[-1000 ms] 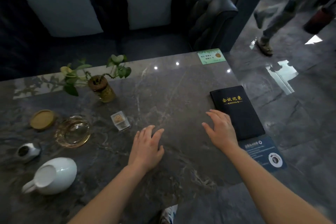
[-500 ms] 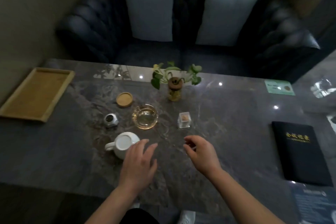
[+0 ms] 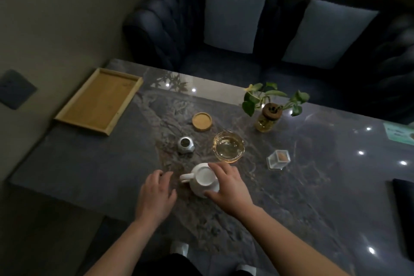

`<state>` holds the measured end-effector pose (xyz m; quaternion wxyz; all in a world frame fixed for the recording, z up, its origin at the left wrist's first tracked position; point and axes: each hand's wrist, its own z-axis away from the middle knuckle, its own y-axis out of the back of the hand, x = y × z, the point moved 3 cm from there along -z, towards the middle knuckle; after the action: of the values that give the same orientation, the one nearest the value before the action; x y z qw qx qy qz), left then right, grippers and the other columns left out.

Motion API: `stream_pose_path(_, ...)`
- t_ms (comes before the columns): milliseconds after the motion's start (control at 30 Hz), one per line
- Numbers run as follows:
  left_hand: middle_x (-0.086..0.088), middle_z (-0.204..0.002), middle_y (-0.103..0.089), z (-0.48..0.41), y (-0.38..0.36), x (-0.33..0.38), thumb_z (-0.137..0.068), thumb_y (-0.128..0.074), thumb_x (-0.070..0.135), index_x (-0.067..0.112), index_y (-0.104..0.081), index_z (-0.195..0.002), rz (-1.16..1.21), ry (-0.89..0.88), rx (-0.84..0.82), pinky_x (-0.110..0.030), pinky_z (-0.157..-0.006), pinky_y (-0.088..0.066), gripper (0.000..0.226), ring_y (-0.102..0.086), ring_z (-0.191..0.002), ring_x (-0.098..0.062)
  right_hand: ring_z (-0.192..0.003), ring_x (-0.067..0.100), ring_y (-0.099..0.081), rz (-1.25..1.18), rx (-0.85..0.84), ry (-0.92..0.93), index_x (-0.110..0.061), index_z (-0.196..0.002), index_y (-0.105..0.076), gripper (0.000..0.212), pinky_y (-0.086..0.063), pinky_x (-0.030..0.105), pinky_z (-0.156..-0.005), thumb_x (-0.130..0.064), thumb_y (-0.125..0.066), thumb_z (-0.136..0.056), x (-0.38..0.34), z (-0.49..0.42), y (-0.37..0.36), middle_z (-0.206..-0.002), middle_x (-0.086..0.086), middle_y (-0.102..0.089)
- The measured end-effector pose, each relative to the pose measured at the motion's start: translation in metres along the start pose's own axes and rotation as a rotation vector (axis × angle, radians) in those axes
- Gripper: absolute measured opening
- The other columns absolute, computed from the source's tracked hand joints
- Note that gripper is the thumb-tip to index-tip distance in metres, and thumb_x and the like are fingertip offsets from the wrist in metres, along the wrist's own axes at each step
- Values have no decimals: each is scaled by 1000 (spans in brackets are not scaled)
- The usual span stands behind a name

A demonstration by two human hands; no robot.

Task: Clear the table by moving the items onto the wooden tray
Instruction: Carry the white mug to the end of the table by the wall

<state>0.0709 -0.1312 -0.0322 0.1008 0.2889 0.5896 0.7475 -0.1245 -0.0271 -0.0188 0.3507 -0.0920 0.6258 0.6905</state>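
An empty wooden tray (image 3: 98, 101) lies at the table's far left corner. A white ceramic pitcher (image 3: 202, 178) stands near the front edge, its handle pointing left. My right hand (image 3: 230, 188) wraps around its right side, thumb at the front and fingers at the back. Just left of the handle, my left hand (image 3: 156, 195) rests with fingers apart and holds nothing. Behind the pitcher are a small grey cup (image 3: 185, 145), a round wooden coaster (image 3: 202, 121), a glass ashtray (image 3: 228, 147) and a small clear box (image 3: 279, 159).
A plant in a glass jar (image 3: 267, 119) stands toward the back of the dark marble table (image 3: 89, 175). A green card (image 3: 398, 133) and a black notebook (image 3: 403, 208) lie at the right edge. A dark sofa (image 3: 170, 36) with two cushions runs behind the table.
The view has swung left, bringing the tray into sight. My right hand moved left and closed around the white pitcher. My left hand shifted to the pitcher's handle side.
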Motion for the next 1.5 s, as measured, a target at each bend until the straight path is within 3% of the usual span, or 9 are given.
stream_pose_path(133,-13,-152,-38,-5,-13,-44,-92,-55,48,24,-45,-143,-144,41,-102,-51,-112,-30,58,-34,-140,-32,-134,28,-36,235,-73,63,-34,-150,-33,91,-44,45,-105,-59,-73,-72,-21,-22,-13,-149,1,-40)
stream_pose_path(300,-8,-164,-17,-1,-33,-60,-94,-38,60,30,-25,-152,-244,41,-194,-56,-120,-14,67,-11,-151,-28,-132,30,-39,420,-153,153,-34,-141,-47,63,-44,43,-99,-52,-64,-83,-35,-37,-16,-144,3,-45)
stream_pose_path(467,-14,-162,-23,1,-33,-55,-91,-48,57,24,-33,-151,-226,36,-172,-63,-117,-14,69,-16,-150,-34,-133,28,-37,425,-212,180,-40,-131,-57,41,-40,43,-104,-46,-54,-91,-45,-40,-11,-145,3,-43)
stream_pose_path(767,-21,-151,-42,7,-29,-58,-88,-54,55,16,-51,-141,-249,-29,-144,-69,-108,-30,65,-37,-140,-41,-154,28,-4,424,-222,161,-44,-120,-63,35,-1,49,-122,-26,-65,-90,-36,-21,-14,-165,0,-19)
stream_pose_path(867,-24,-144,-50,7,-30,-61,-85,-34,57,13,-57,-135,-233,-75,-121,-70,-103,-36,71,-46,-133,-43,-154,31,0,413,-212,60,-42,-118,-66,35,3,48,-123,-22,-65,-89,-33,-11,-13,-167,2,-12)
stream_pose_path(967,-26,-143,-49,7,-36,-67,-85,-32,58,11,-57,-135,-225,-125,-102,-73,-103,-33,73,-46,-132,-45,-151,34,-14,177,-27,-104,-30,-115,-73,33,-19,48,-122,-17,-67,-86,-39,4,-14,-163,8,-24)
stream_pose_path(1100,-28,-146,-44,5,-46,-76,-88,-32,59,11,-51,-140,-216,-174,-118,-76,-107,-22,73,-41,-135,-46,-107,28,-58,-138,467,-459,-15,-95,-71,15,-48,37,-90,-19,-75,-82,-43,32,-26,-110,4,-62)
stream_pose_path(1267,-27,-147,-43,2,-52,-82,-86,-35,61,11,-48,-141,-189,-207,-136,-74,-109,-17,75,-37,-137,-45,-76,13,-62,-366,402,-925,-24,-73,-62,38,-53,37,-71,-61,-70,-77,-43,34,-57,-75,-7,-67)
stream_pose_path(1500,-24,-135,-48,-19,-45,-93,-80,-39,70,14,-56,-126,-220,-272,-141,-68,-112,-19,74,-38,-132,-38,-68,15,-63,-325,459,-996,-20,-62,-67,37,-50,33,-62,-53,-70,-79,-45,25,-66,-64,-7,-66)
